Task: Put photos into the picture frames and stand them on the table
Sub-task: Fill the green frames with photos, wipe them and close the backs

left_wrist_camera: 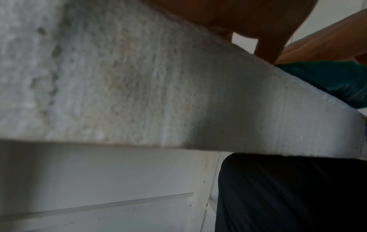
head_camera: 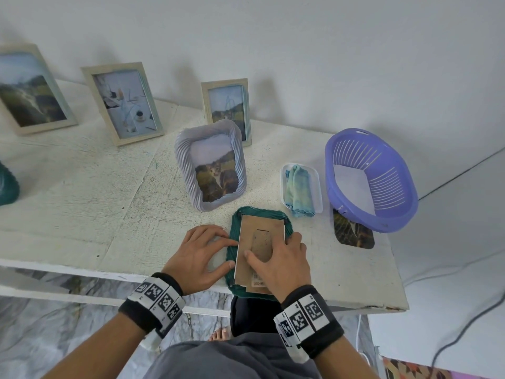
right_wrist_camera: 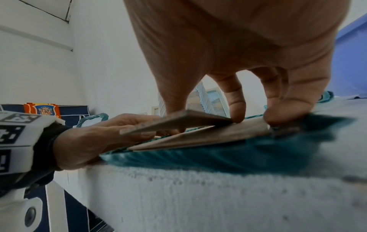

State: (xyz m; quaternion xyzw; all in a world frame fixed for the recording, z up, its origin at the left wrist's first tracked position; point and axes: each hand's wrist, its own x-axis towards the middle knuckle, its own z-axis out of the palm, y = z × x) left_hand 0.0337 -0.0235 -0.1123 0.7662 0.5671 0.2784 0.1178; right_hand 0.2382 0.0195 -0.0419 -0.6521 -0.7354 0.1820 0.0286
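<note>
A teal ribbed picture frame (head_camera: pixel 231 242) lies face down at the table's front edge, its near end overhanging. A brown cardboard backing board (head_camera: pixel 247 272) sits on it. My right hand (head_camera: pixel 273 246) is on the board: bent fingers press near its right edge and the thumb is at the stand flap (right_wrist_camera: pixel 178 120), which is lifted a little. My left hand (head_camera: pixel 232 253) lies flat on the table, with straight fingers touching the frame's left side. A loose photo (head_camera: pixel 354 233) lies half under the purple basket. A lilac frame (head_camera: pixel 210 165) with a cat photo stands behind.
Three pale wooden frames (head_camera: pixel 27 88) (head_camera: pixel 123 102) (head_camera: pixel 226 105) with photos stand along the wall. A purple slotted basket (head_camera: pixel 371 179) and a white tray (head_camera: pixel 317 181) with a folded blue-green cloth sit at the right. A teal object (head_camera: pixel 6 181) shows at the left edge.
</note>
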